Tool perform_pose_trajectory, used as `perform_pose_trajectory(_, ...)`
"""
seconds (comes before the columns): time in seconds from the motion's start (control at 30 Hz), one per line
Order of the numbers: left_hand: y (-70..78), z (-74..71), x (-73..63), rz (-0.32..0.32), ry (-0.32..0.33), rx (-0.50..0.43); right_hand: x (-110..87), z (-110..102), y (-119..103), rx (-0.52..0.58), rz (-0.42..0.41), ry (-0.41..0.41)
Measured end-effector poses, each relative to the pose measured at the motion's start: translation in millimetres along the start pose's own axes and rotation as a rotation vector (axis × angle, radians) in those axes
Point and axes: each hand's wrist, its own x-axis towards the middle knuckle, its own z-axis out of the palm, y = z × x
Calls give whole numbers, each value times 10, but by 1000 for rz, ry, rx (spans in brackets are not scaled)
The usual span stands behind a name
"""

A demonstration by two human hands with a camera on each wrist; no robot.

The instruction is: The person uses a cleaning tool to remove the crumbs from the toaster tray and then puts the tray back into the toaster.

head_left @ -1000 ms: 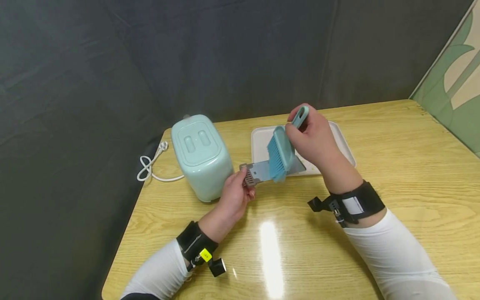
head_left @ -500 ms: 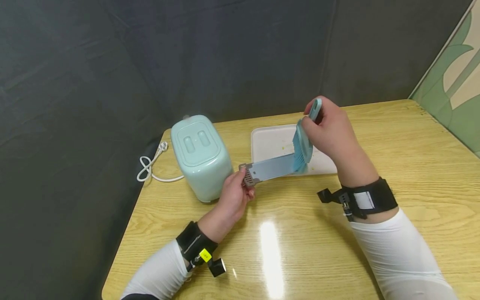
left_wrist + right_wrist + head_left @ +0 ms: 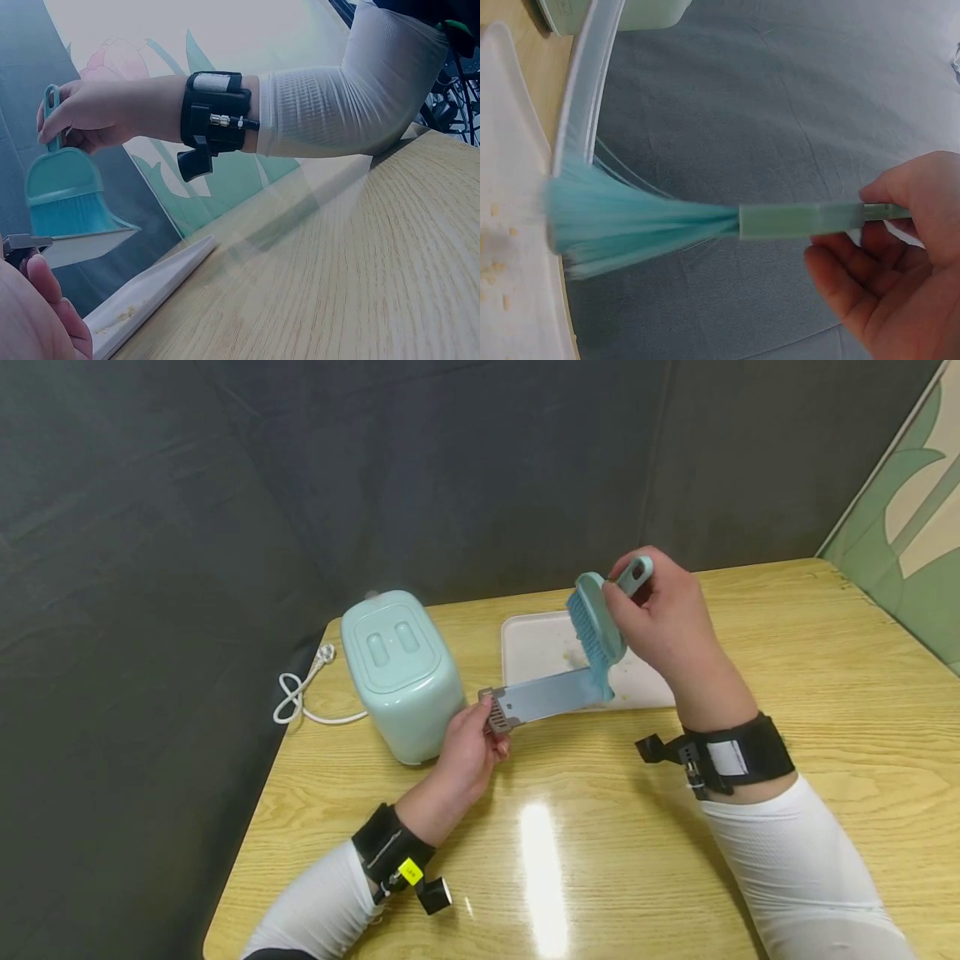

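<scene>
Blue brush (image 3: pixel 606 620), mid-picture, pinched in the right hand (image 3: pixel 662 610); left hand (image 3: pixel 471 745) grips the metal strip (image 3: pixel 551 695). Looks like sweeping crumbs (image 3: pixel 498 267); next probably needs soft strokes toward the white tray (image 3: pixel 534 647).

This looks like a makeshift indoor filming corner: dark cloth (image 3: pixel 480 468) hung behind a wooden table (image 3: pixel 847 693), flower-patterned wall (image 3: pixel 918 539) alongside.

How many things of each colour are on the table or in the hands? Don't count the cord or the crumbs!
Mint: 2 (boxy machine, brush)
Grey: 1 (metal plate)
White: 1 (tray)
Total: 4
</scene>
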Motion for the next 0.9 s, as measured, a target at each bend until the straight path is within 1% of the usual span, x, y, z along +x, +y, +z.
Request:
perform_pose_trajectory(0.1,0,0,6,-2,-2,-4,-19,32,-19,79,-31,96)
perform_pose_trajectory(0.17,0,0,12,-2,-4,-7,-30,58,-42,171,-47,153)
perform_pose_trajectory(0.23,0,-1,17,-1,-7,-6,-37,90,-75,296,-52,171)
perform_pose_trajectory(0.33,1,-3,11,-3,-6,-2,-45,164,-122,476,-34,134)
perform_pose_trajectory(0.4,0,-3,5,-6,-4,-7,-59,225,-152,566,11,83)
perform_pose_trajectory(0.5,2,-1,-3,2,-3,-20,-97,325,-182,623,83,12)
perform_pose_trajectory(0.57,2,1,-1,13,-3,-30,-126,389,-198,631,111,-22)
perform_pose_trajectory(0.67,0,-1,5,33,-8,-31,-171,462,-219,583,101,-51)
perform_pose_trajectory(0.77,-9,-7,12,34,-11,-30,-208,486,-244,468,67,-64)
perform_pose_trajectory(0.9,-21,-14,18,25,-9,-26,-218,452,-258,311,31,-84)
